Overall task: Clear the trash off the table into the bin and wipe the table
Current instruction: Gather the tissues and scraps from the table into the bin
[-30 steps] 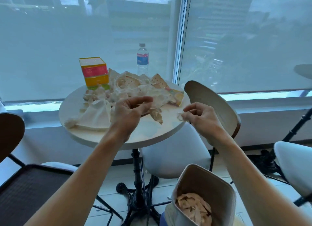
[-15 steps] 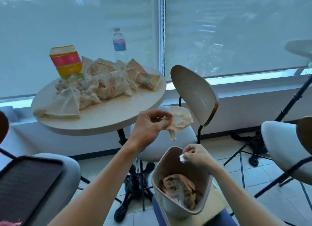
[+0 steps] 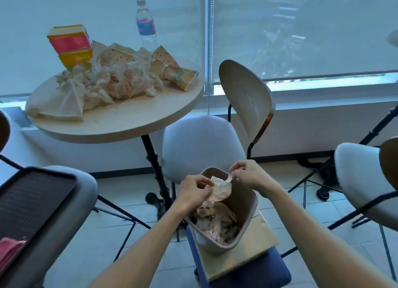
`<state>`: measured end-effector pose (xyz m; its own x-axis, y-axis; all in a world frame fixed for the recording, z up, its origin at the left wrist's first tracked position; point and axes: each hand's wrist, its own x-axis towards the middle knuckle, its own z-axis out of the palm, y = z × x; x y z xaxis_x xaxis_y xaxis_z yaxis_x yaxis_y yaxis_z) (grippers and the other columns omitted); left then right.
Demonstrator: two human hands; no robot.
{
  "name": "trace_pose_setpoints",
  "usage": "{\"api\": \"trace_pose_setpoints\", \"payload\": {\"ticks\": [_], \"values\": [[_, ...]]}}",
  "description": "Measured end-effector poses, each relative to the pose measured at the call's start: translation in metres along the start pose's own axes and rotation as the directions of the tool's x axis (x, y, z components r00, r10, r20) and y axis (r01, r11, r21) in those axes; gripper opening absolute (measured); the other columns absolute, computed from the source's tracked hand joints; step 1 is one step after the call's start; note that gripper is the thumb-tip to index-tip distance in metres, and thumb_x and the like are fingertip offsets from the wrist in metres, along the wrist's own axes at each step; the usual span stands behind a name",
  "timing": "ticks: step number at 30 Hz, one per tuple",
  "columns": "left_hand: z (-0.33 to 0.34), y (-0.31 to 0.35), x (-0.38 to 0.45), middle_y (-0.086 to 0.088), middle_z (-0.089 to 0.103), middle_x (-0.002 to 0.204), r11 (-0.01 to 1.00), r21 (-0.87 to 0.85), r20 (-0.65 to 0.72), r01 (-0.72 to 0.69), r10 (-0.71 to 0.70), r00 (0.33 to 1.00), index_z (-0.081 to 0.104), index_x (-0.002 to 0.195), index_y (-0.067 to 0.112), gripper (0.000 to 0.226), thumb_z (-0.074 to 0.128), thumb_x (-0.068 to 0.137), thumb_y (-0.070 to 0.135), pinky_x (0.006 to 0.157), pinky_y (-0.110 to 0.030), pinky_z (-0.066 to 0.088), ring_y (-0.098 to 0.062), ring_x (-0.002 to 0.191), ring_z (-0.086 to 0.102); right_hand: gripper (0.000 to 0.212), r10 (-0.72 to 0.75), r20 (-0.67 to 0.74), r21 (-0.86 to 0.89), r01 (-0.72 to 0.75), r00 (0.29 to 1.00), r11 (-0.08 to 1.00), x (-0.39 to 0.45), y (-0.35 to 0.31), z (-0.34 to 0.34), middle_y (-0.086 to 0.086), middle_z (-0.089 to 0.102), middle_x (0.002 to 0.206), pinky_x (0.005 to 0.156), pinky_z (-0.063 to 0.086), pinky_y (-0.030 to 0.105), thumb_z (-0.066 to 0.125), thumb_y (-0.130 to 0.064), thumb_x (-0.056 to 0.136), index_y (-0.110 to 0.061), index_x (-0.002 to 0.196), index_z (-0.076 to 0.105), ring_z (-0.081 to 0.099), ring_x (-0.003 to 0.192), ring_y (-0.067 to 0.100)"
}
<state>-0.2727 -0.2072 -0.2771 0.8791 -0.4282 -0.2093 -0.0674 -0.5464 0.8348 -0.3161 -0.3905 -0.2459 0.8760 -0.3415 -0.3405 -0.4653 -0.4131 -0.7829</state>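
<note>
Pinching a crumpled paper scrap [image 3: 220, 189] from both sides, the left hand [image 3: 195, 190] and right hand [image 3: 249, 175] keep their grip on it just above the open bin [image 3: 247, 203], which already holds wadded paper. At ten o'clock, the round worktop [image 3: 129, 117] carries a heap of napkins and wrappers [image 3: 112, 83], a carton [image 3: 71, 46] and a water bottle [image 3: 146, 25]. A chair [image 3: 202, 141] stands between worktop and bin. The right fingertips are hard to make out.

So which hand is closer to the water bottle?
The left hand. It is over the bin, on the side toward the table where the water bottle stands. The right hand is farther to the right.
</note>
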Motion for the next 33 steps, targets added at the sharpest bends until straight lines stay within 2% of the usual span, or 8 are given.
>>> {"api": "trace_pose_setpoints", "payload": {"ticks": [6, 10, 13, 19, 23, 26, 31, 33], "values": [[-0.012, 0.001, -0.01, 0.007, 0.067, 0.119, 0.983, 0.183, 0.051, -0.018, 0.009, 0.999, 0.07, 0.112, 0.028, 0.03, 0.07, 0.084, 0.019, 0.097, -0.02, 0.045, -0.004, 0.108, 0.059, 0.009, -0.064, 0.09, -0.009, 0.065, 0.994, 0.998, -0.001, -0.036, -0.002, 0.005, 0.063, 0.091, 0.077, 0.054, 0.031, 0.059, -0.014, 0.094, -0.02, 0.09, 0.064, 0.061, 0.086, 0.019], [-0.048, 0.037, -0.017, 0.009, 0.068, 0.116, 0.962, 0.21, -0.04, -0.174, 0.186, 0.982, 0.069, 0.113, 0.029, 0.026, 0.066, 0.087, 0.025, 0.093, -0.022, 0.048, -0.002, 0.102, 0.058, 0.008, -0.205, 0.086, -0.013, 0.207, 0.975, 0.978, -0.004, -0.082, -0.003, 0.005, 0.063, 0.092, 0.069, 0.046, 0.023, 0.057, -0.016, 0.096, -0.019, 0.094, 0.064, 0.057, 0.079, 0.014], [-0.094, 0.067, -0.024, 0.01, 0.068, 0.111, 0.934, 0.226, -0.119, -0.276, 0.308, 0.944, 0.069, 0.114, 0.027, 0.025, 0.064, 0.089, 0.024, 0.084, -0.015, 0.045, -0.001, 0.098, 0.058, 0.008, -0.32, 0.066, 0.057, 0.317, 0.945, 0.947, -0.007, -0.128, -0.001, 0.007, 0.062, 0.086, 0.072, 0.046, 0.027, 0.058, -0.014, 0.094, -0.014, 0.095, 0.066, 0.056, 0.073, 0.014], [-0.19, 0.101, -0.036, 0.012, 0.07, 0.092, 0.89, 0.292, -0.376, -0.351, 0.444, 0.814, 0.073, 0.103, 0.025, 0.017, 0.068, 0.086, 0.022, 0.071, -0.014, 0.051, 0.001, 0.08, 0.063, 0.007, -0.498, 0.042, 0.143, 0.488, 0.866, 0.861, -0.014, -0.213, 0.025, 0.009, 0.063, 0.08, 0.061, 0.042, 0.021, 0.062, -0.014, 0.092, -0.012, 0.092, 0.068, 0.054, 0.066, 0.014], [-0.254, 0.096, -0.028, 0.011, 0.07, 0.088, 0.891, 0.364, -0.488, -0.272, 0.431, 0.759, 0.074, 0.098, 0.023, 0.013, 0.07, 0.086, 0.021, 0.065, -0.008, 0.046, 0.002, 0.074, 0.062, 0.008, -0.565, 0.074, 0.122, 0.555, 0.822, 0.823, -0.013, -0.253, 0.054, 0.008, 0.063, 0.08, 0.058, 0.045, 0.015, 0.061, -0.014, 0.093, -0.014, 0.088, 0.067, 0.055, 0.067, 0.013], [-0.302, 0.083, -0.021, 0.008, 0.07, 0.086, 0.902, 0.388, -0.537, -0.19, 0.389, 0.749, 0.073, 0.097, 0.02, 0.013, 0.072, 0.084, 0.02, 0.073, -0.019, 0.051, -0.003, 0.074, 0.062, 0.009, -0.581, 0.084, 0.111, 0.572, 0.81, 0.813, -0.011, -0.273, 0.074, 0.007, 0.061, 0.079, 0.054, 0.044, 0.01, 0.06, -0.012, 0.093, -0.013, 0.087, 0.067, 0.054, 0.066, 0.011], [-0.362, 0.056, -0.011, -0.001, 0.069, 0.108, 0.911, 0.411, -0.585, 0.037, 0.232, 0.777, 0.069, 0.113, 0.018, 0.031, 0.073, 0.083, 0.022, 0.082, -0.027, 0.045, -0.012, 0.088, 0.057, 0.009, -0.587, 0.079, 0.085, 0.582, 0.805, 0.809, -0.004, -0.293, 0.104, 0.006, 0.061, 0.077, 0.071, 0.052, 0.033, 0.06, -0.014, 0.093, -0.017, 0.087, 0.067, 0.055, 0.071, 0.015], [-0.382, 0.042, -0.011, -0.003, 0.066, 0.117, 0.904, 0.404, -0.578, 0.144, 0.13, 0.806, 0.067, 0.118, 0.022, 0.038, 0.073, 0.081, 0.025, 0.091, -0.031, 0.044, -0.018, 0.102, 0.059, 0.006, -0.587, 0.065, 0.076, 0.583, 0.807, 0.809, -0.001, -0.3, 0.115, 0.003, 0.059, 0.074, 0.068, 0.051, 0.031, 0.061, -0.015, 0.093, -0.016, 0.091, 0.067, 0.054, 0.068, 0.014]]}}
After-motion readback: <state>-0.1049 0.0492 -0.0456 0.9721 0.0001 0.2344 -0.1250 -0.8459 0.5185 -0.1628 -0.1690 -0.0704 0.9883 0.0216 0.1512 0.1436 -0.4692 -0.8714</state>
